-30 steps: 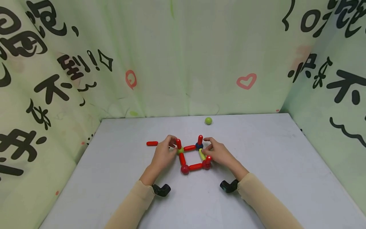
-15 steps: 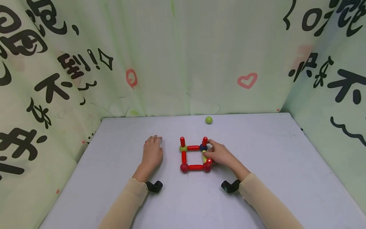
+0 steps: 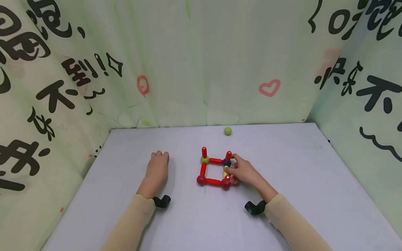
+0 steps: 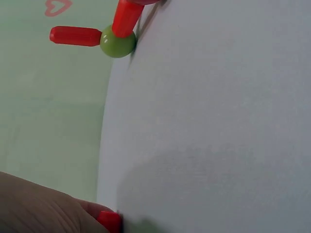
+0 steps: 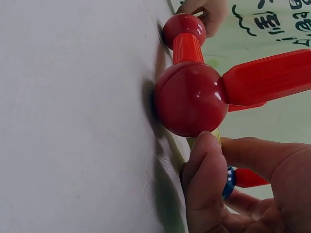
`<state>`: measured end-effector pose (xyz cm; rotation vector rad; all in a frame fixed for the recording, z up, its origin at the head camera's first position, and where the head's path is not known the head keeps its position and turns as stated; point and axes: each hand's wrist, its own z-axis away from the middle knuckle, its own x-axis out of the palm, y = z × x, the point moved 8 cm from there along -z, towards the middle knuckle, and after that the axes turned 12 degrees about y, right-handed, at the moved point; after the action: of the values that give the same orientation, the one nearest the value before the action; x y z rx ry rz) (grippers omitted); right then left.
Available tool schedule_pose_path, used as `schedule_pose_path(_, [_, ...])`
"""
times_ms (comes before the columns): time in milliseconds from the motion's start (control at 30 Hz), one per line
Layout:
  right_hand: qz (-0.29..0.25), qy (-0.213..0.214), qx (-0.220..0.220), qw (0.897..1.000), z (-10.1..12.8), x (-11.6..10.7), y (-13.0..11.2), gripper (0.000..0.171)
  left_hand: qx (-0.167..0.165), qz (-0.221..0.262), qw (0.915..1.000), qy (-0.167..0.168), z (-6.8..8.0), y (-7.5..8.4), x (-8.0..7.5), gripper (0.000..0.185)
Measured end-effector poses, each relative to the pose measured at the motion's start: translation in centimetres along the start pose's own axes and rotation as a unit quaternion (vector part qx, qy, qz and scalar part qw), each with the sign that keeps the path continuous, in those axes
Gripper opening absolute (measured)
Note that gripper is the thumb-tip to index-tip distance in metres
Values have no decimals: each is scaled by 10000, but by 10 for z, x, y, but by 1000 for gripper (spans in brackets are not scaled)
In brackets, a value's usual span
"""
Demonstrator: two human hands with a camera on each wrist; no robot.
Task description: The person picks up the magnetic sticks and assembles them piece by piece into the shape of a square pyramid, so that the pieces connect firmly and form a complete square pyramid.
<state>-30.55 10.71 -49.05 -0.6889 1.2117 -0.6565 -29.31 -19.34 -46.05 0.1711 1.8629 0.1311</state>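
A square frame of red rods (image 3: 215, 161) and balls lies on the table, its right side a yellow rod (image 3: 225, 172). Its corners are a green ball (image 3: 205, 159), a blue ball (image 3: 226, 162) and two dark red balls (image 3: 201, 180). Short red rods stand up from three corners; the near left ball has none. My right hand (image 3: 244, 170) pinches the yellow rod between thumb and fingers, close to the near right ball (image 5: 192, 99). Left of the frame, my left hand (image 3: 157, 169) grips a loose red rod (image 4: 111, 221), mostly hidden by the fingers.
A loose green ball (image 3: 227, 131) lies near the back edge of the white table (image 3: 282, 157). Printed curtains (image 3: 176, 69) hang behind and at both sides. A black wrist camera (image 3: 162, 201) sits on each wrist.
My left hand has left the frame's green corner, moved left and taken hold of the loose red rod. My right hand stays at the yellow rod; the frame has turned slightly.
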Motion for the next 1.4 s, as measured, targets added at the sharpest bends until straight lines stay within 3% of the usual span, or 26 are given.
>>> schedule_pose_path(167, [37,-24,2,10000,-1,1,0,62,-43,354,9985,-413,2,2,0,11])
schedule_pose_path(300, [87,-16,-53,9999,-4,1,-1,62,-139,1252,9899,-644,8,16,4,17])
schedule_pose_path(367, [103,-9,-78,9999,-6,0,-1,63,-213,1810,9806,-723,12,25,6,20])
schedule_pose_path(500, [118,-19,-124,9999,-8,0,-3,65,-418,2850,9539,-844,21,42,9,24])
schedule_pose_path(567, [118,-42,-150,9998,-8,0,-5,65,-456,3250,9412,-803,24,49,8,25])
schedule_pose_path(667, [137,-77,-191,9997,-8,1,-8,66,-376,3632,9289,-618,26,56,2,26])
schedule_pose_path(1000, [267,-36,-171,9995,-9,1,-6,71,210,4213,9065,-173,27,82,-22,31])
schedule_pose_path(1200, [194,-4,-207,9996,-9,-1,-5,69,493,4068,9109,-486,32,90,-7,31])
schedule_pose_path(1400, [-300,86,-343,9989,11,-8,2,45,375,4231,9020,-774,37,85,2,28])
